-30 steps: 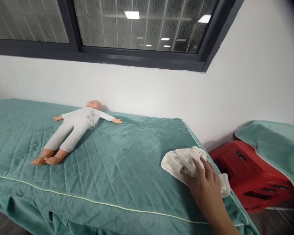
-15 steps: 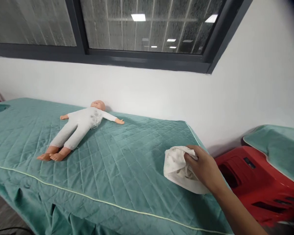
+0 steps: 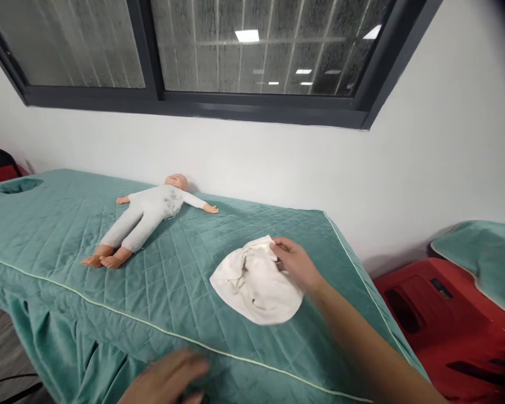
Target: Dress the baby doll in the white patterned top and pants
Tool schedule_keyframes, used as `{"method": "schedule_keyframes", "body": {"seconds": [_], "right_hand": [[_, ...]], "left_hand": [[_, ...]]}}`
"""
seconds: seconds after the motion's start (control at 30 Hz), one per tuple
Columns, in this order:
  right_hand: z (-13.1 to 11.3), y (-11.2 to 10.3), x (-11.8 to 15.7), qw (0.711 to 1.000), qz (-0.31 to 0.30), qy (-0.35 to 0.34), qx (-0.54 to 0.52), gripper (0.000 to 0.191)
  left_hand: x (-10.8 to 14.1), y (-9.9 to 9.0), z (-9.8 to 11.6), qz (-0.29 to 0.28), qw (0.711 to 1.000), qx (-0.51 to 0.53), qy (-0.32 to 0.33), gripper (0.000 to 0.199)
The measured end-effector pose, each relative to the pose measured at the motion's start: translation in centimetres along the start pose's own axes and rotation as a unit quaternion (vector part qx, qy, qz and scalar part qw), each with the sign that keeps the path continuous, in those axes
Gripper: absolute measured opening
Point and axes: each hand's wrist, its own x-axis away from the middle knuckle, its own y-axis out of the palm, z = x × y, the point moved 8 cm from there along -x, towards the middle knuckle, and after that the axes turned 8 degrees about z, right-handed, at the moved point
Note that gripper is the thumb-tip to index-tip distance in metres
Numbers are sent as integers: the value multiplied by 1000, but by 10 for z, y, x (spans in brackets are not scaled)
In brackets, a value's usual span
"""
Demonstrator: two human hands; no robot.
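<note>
My right hand pinches the upper right edge of a crumpled white cloth item, which hangs low over or rests on the green quilted bed cover. At the bottom edge of the view, my left hand is blurred by motion over the near side of the bed. Its fingers look apart, and nothing shows in it. A baby doll in a white suit lies on its back at the left, arms spread, head toward the wall and bare feet toward the near edge.
Behind the bed are a white wall and a dark-framed window. A red plastic stool stands at the right, near a green cloth. The bed cover has a hole at the far left.
My right hand has moved left with the white cloth item, which is now spread wider. My left hand has come into view at the bottom. The view has shifted slightly left.
</note>
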Motion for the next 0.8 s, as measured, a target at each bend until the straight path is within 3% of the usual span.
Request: {"method": "schedule_keyframes", "body": {"seconds": [0.1, 0.17, 0.23, 0.3, 0.37, 0.43, 0.5, 0.57, 0.6, 0.63, 0.7, 0.8], "right_hand": [[18, 14, -5, 1000, -9, 23, -2, 27], [16, 9, -13, 1000, 0, 3, 19, 25], [7, -4, -24, 999, 14, -13, 27, 24], [-8, -26, -34, 998, 66, -21, -2, 20], [-22, -46, -33, 986, 154, -39, -56, 18], [-33, -50, -17, 971, 215, -76, -68, 25], [-37, -26, 7, 976, 184, -120, 1, 30], [-32, 17, 35, 978, 70, -178, 84, 24], [-26, 37, 49, 968, 16, -209, 142, 27], [-20, 49, 60, 951, 4, -234, 204, 40], [-6, 59, 69, 918, 17, -250, 307, 54], [2, 51, 62, 901, 34, -238, 360, 40]], "left_hand": [[-43, 31, 6, 42, 999, -12, 15, 43], [-84, 52, 3, 80, 996, -9, 25, 55], [-116, 75, 0, 77, 996, 7, 49, 56], [-131, 88, -5, 74, 995, 25, 64, 48], [-134, 89, -12, 81, 994, 51, 54, 38], [-131, 84, -17, 91, 992, 85, 28, 32], [-129, 79, -18, 96, 988, 119, 2, 29], [-128, 75, -18, 100, 983, 155, -23, 31], [-128, 73, -18, 104, 978, 175, -37, 33], [-128, 72, -19, 108, 974, 195, -51, 36], [-127, 70, -25, 117, 962, 230, -89, 42], [-124, 67, -41, 156, 937, 268, -162, 51]]}}
